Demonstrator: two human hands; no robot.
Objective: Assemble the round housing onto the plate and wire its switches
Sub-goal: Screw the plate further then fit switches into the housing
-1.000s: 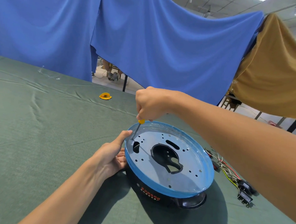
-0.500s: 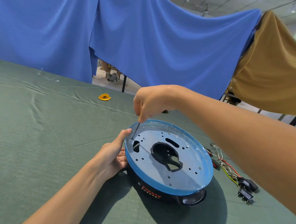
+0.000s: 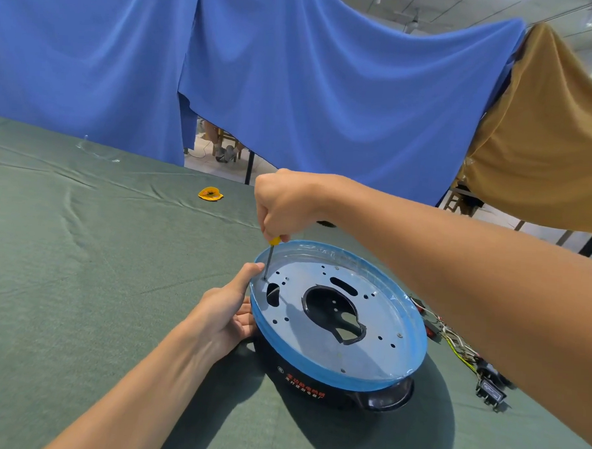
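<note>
A round metal plate (image 3: pixel 388 335) with a blue film rim and a large central cut-out lies on the black round housing (image 3: pixel 310 383), which carries red lettering. My right hand (image 3: pixel 283 204) grips a yellow-handled screwdriver (image 3: pixel 270 257) held upright, its tip on the plate's far left edge. My left hand (image 3: pixel 226 311) holds the left rim of the plate and housing, thumb on top beside the screwdriver tip. A bundle of wires with black switches (image 3: pixel 488 385) lies on the cloth right of the housing, partly behind my right forearm.
A green cloth (image 3: pixel 80 264) covers the table. A small yellow object (image 3: pixel 209 193) lies further back. Blue drapes (image 3: pixel 295 87) and a brown drape (image 3: pixel 549 134) hang behind the table.
My right hand has turned slightly on the screwdriver, whose tip stays at the same spot on the plate. My left hand keeps its hold on the rim.
</note>
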